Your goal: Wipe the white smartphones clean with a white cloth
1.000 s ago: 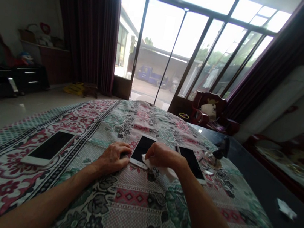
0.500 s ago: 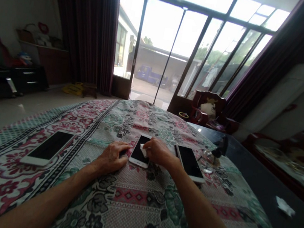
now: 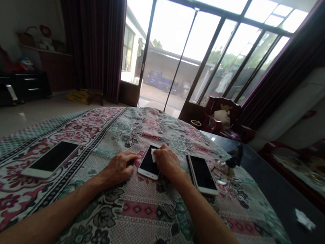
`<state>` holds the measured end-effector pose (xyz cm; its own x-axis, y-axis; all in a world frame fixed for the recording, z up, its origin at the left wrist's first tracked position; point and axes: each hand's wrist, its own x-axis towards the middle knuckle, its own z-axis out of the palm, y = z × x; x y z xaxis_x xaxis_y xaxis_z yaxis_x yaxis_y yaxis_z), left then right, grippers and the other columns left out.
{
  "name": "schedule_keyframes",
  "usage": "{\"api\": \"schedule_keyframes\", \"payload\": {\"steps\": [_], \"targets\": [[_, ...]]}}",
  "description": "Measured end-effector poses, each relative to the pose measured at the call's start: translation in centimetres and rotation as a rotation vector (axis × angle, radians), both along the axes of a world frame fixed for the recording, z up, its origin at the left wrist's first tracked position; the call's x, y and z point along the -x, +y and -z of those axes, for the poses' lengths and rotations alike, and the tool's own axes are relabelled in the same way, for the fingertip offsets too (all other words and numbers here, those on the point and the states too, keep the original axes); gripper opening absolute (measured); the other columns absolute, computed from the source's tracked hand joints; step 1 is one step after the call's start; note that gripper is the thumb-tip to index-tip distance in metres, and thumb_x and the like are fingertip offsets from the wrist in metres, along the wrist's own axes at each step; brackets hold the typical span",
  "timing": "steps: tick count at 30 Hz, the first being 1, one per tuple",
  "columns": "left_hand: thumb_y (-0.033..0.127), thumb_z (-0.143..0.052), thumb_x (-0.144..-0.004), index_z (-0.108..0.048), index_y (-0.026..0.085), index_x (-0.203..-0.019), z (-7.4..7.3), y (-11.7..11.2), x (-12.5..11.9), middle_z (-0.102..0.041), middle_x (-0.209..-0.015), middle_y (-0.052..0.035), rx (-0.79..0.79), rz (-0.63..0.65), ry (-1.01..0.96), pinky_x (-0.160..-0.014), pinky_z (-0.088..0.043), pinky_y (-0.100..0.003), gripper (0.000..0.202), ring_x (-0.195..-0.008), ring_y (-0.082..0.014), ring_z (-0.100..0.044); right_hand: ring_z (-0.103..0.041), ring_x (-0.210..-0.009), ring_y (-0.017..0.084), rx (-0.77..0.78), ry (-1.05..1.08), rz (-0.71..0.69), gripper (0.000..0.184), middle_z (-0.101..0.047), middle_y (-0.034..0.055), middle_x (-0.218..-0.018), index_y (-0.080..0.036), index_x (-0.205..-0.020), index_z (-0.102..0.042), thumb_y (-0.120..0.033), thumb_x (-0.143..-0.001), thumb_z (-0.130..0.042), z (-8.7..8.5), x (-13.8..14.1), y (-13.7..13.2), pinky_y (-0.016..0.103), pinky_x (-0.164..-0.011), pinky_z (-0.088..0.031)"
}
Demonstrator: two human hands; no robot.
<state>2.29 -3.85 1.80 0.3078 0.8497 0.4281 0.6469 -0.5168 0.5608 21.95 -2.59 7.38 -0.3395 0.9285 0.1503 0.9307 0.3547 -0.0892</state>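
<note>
A white smartphone (image 3: 148,169) lies face up on the patterned tablecloth (image 3: 151,194) between my hands. My right hand (image 3: 167,161) pinches a small white tissue (image 3: 153,154) against its dark screen, covering part of the upper right side. To the left of the phone, my left hand (image 3: 119,167) rests on the cloth with its fingers apart, holding nothing. Another smartphone (image 3: 203,173) lies face up just right of my right hand. Farther left sits a third white smartphone (image 3: 53,157), also screen up.
A clear glass item (image 3: 222,176) with a dark object (image 3: 232,162) stands right of the phones. A crumpled white tissue (image 3: 304,220) lies on the dark tabletop (image 3: 279,200) at the right. Beyond the table are a wooden chair (image 3: 222,116) and large glass doors (image 3: 173,50).
My right hand, with the tissue, has shifted slightly up and to the right on the middle phone. My left hand has drawn a little leftward from that phone. The phones stay put.
</note>
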Motion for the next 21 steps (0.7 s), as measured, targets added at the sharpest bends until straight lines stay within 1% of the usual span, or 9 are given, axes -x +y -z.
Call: {"api": "schedule_keyframes", "payload": {"steps": [1, 3, 6, 8, 10, 12, 14, 17, 21], "targets": [[0.011, -0.053, -0.069, -0.071, 0.02, -0.101, -0.1, -0.1, 0.0, -0.069, -0.114, -0.0071, -0.002, 0.004, -0.005, -0.102, -0.044, -0.039, 0.037, -0.11, -0.0231, -0.06, -0.055, -0.087, 0.019, -0.019, 0.006, 0.001, 0.027, -0.061, 0.0124, -0.102, -0.017, -0.095, -0.071, -0.014, -0.087, -0.045, 0.3, 0.1, 0.1, 0.027, -0.07, -0.037], [0.016, -0.058, -0.071, -0.072, 0.022, -0.093, -0.3, -0.2, -0.1, -0.07, -0.109, -0.006, -0.01, 0.025, -0.012, -0.099, -0.045, -0.038, 0.027, -0.106, -0.0226, -0.061, -0.054, -0.088, 0.018, -0.003, 0.029, -0.07, 0.027, -0.06, 0.0115, -0.102, -0.018, -0.095, -0.071, -0.016, -0.087, -0.045, 0.7, 0.5, 0.0, 0.026, -0.072, -0.038], [0.021, -0.063, -0.071, -0.071, 0.022, -0.084, -0.6, -0.5, -0.1, -0.071, -0.101, -0.005, -0.018, 0.056, -0.014, -0.095, -0.047, -0.037, 0.015, -0.1, -0.0214, -0.062, -0.054, -0.087, 0.016, 0.103, 0.075, -0.216, 0.026, -0.062, 0.0078, -0.098, -0.021, -0.093, -0.072, -0.015, -0.085, -0.048, 0.5, 1.0, -0.4, 0.024, -0.075, -0.039], [0.024, -0.066, -0.071, -0.071, 0.022, -0.081, -0.7, -0.6, -0.1, -0.071, -0.098, -0.0051, -0.015, 0.064, -0.013, -0.093, -0.048, -0.037, 0.012, -0.097, -0.0212, -0.062, -0.055, -0.089, 0.015, 0.161, 0.094, -0.258, 0.029, -0.063, 0.006, -0.097, -0.024, -0.097, -0.073, -0.013, -0.082, -0.05, 0.2, 1.0, -0.6, 0.024, -0.077, -0.039], [0.025, -0.068, -0.071, -0.071, 0.021, -0.081, -0.7, -0.7, -0.1, -0.071, -0.097, -0.0055, -0.009, 0.065, -0.007, -0.091, -0.048, -0.037, 0.011, -0.096, -0.0212, -0.062, -0.055, -0.091, 0.015, 0.161, 0.107, -0.237, 0.033, -0.063, 0.0059, -0.101, -0.025, -0.103, -0.072, -0.013, -0.082, -0.05, 0.2, 1.0, -0.5, 0.024, -0.079, -0.039], [0.027, -0.069, -0.072, -0.072, 0.021, -0.084, -0.7, -0.7, -0.1, -0.07, -0.098, -0.0054, -0.002, 0.061, -0.001, -0.091, -0.048, -0.037, 0.013, -0.096, -0.0211, -0.062, -0.055, -0.091, 0.016, 0.115, 0.104, -0.19, 0.033, -0.063, 0.0069, -0.104, -0.025, -0.106, -0.072, -0.014, -0.085, -0.049, 0.5, 0.9, -0.1, 0.025, -0.08, -0.038], [0.028, -0.069, -0.073, -0.073, 0.022, -0.086, -0.6, -0.6, -0.1, -0.07, -0.099, -0.0048, 0.007, 0.055, 0.005, -0.091, -0.047, -0.037, 0.014, -0.097, -0.0211, -0.062, -0.055, -0.09, 0.017, 0.051, 0.085, -0.159, 0.031, -0.062, 0.008, -0.104, -0.025, -0.105, -0.072, -0.018, -0.089, -0.046, 0.9, 1.0, 0.3, 0.026, -0.08, -0.038], [0.029, -0.07, -0.073, -0.073, 0.022, -0.083, -0.6, -0.5, -0.1, -0.07, -0.098, -0.0044, 0.015, 0.053, 0.007, -0.09, -0.047, -0.036, 0.012, -0.096, -0.021, -0.062, -0.053, -0.091, 0.02, -0.026, 0.042, -0.142, 0.03, -0.061, 0.0096, -0.101, -0.024, -0.102, -0.072, -0.021, -0.091, -0.044, 1.5, 1.2, 1.2, 0.029, -0.079, -0.037], [0.029, -0.071, -0.073, -0.073, 0.022, -0.083, -0.5, -0.3, -0.2, -0.07, -0.094, -0.0041, 0.003, 0.057, 0.005, -0.089, -0.048, -0.035, 0.012, -0.094, -0.0211, -0.062, -0.051, -0.096, 0.023, -0.062, 0.018, -0.097, 0.03, -0.06, 0.0112, -0.108, -0.023, -0.104, -0.071, -0.019, -0.09, -0.045, 1.8, 1.2, 2.8, 0.032, -0.081, -0.036]]}}
